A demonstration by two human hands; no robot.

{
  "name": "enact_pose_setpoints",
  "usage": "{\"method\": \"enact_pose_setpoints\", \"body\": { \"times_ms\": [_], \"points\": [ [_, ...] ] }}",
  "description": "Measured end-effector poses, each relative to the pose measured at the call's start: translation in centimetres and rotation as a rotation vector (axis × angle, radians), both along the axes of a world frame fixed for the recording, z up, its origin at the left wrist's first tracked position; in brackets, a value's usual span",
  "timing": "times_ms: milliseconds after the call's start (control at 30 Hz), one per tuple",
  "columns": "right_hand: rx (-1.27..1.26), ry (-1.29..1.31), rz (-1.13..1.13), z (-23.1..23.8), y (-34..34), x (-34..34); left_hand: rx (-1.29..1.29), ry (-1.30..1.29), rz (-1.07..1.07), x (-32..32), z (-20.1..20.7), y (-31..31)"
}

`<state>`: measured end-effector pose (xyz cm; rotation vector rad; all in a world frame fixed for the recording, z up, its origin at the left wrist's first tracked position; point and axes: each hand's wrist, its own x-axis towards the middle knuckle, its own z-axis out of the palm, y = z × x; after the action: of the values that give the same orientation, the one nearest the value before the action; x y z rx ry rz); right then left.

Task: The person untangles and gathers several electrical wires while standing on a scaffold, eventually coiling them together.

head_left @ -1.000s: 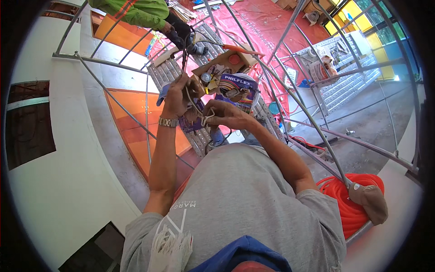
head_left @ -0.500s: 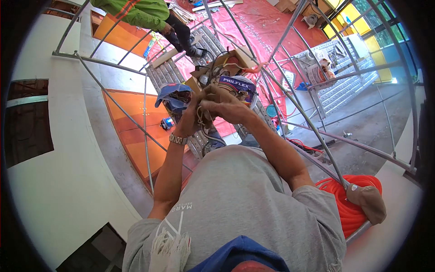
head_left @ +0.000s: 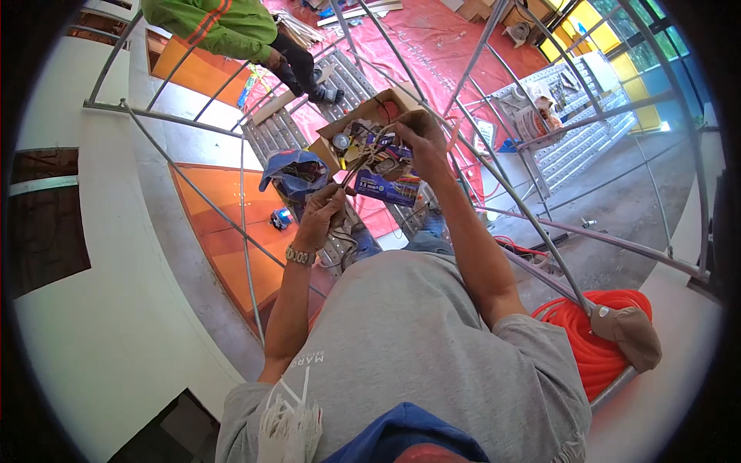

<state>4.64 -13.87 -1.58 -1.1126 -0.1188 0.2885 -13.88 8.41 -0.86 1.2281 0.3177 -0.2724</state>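
Strands of dark electrical wire (head_left: 356, 170) stretch between my two hands, above an open box. My left hand (head_left: 318, 220), with a metal watch on its wrist, is closed around the lower end of the wire. My right hand (head_left: 429, 150) is higher up and further right, its fingers bent and pinched on the other end, partly hidden by the glove-like brown patch on it. Below them, a cardboard box (head_left: 327, 152) holds several small parts and wire pieces. At its near side is a blue-purple printed carton (head_left: 386, 190). A blue bag (head_left: 291, 163) with things inside stands left of the box.
Metal scaffold tubes (head_left: 571, 270) surround me. Perforated metal planks (head_left: 270, 143) lie beneath the box. Ahead, a person in a green jacket (head_left: 224, 35) stands on the planks. An orange hose coil (head_left: 587, 363) and a brown cap (head_left: 627, 336) are at the right. A white bucket (head_left: 532, 123) stands on another platform.
My hands have moved apart from being close together: the right went up and right, the left slightly down. The wire is now drawn out between them, and the box's contents show.
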Motion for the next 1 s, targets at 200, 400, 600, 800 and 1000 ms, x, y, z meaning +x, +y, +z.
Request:
{"method": "enact_pose_setpoints", "body": {
  "times_ms": [200,400,600,800,1000],
  "points": [
    [-0.159,0.035,0.388,-2.4,-2.9,-3.5,-0.06,0.12,0.293,0.7,-0.3,0.1],
    [-0.567,-0.231,0.084,-6.5,-4.3,-4.4,-0.107,-0.013,0.105,0.4,0.9,2.5],
    [-1.012,-0.828,-0.166,-9.9,-3.5,1.9,0.049,-0.066,0.117,-0.7,0.3,2.3],
    [-0.824,-0.739,0.308,-7.4,0.7,-0.9,0.218,-0.039,0.142,-1.3,-0.5,4.3],
    [-0.981,-0.666,0.482,-0.9,7.1,-7.3,-0.024,-0.066,0.393,-1.6,-2.1,4.0]
  ]
}}
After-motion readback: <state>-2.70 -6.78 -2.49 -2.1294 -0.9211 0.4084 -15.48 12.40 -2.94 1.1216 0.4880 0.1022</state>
